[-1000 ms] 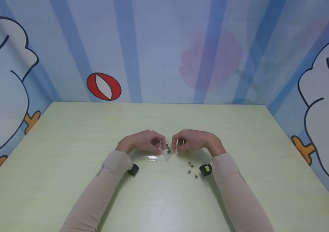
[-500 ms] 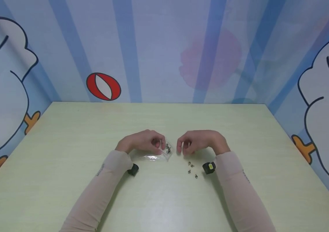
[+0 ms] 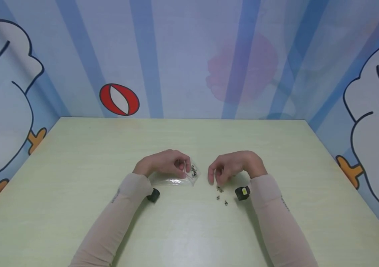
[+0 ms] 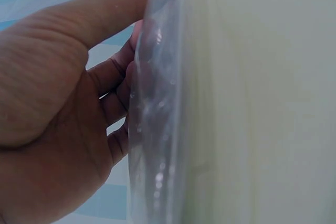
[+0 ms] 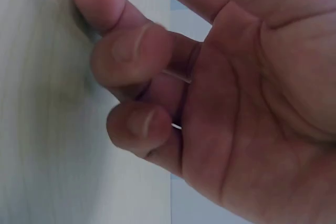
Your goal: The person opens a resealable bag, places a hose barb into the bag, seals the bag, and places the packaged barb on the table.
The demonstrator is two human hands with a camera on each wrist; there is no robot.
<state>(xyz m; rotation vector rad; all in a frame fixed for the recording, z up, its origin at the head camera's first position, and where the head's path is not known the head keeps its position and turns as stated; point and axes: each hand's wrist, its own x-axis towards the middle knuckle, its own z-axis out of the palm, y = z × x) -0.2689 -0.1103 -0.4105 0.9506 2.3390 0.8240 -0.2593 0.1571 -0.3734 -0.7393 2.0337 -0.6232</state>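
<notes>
A clear plastic bag [image 3: 175, 181] lies on the table, with several small dark metal pieces, apparently screws [image 3: 194, 171], in its right end. My left hand [image 3: 164, 162] pinches the bag near its opening; the left wrist view shows thumb and fingers at the edge of the crinkled bag [image 4: 157, 114]. Right of the bag, my right hand [image 3: 234, 164] hovers low, fingertips down at the loose screws [image 3: 226, 203] scattered on the table. In the right wrist view its fingers [image 5: 131, 59] are loosely bent with nothing visible held; the thumb tip is mostly out of frame.
The pale wooden table [image 3: 109, 148] reaches back to a blue striped backdrop [image 3: 189, 55] with cartoon prints on the sides. A small black wrist camera [image 3: 154, 195] sits by the left cuff and another wrist camera [image 3: 242, 193] by the right cuff.
My right hand has drawn away from the bag opening, moving right and slightly nearer to the loose screws. The left hand and the bag have stayed in place.
</notes>
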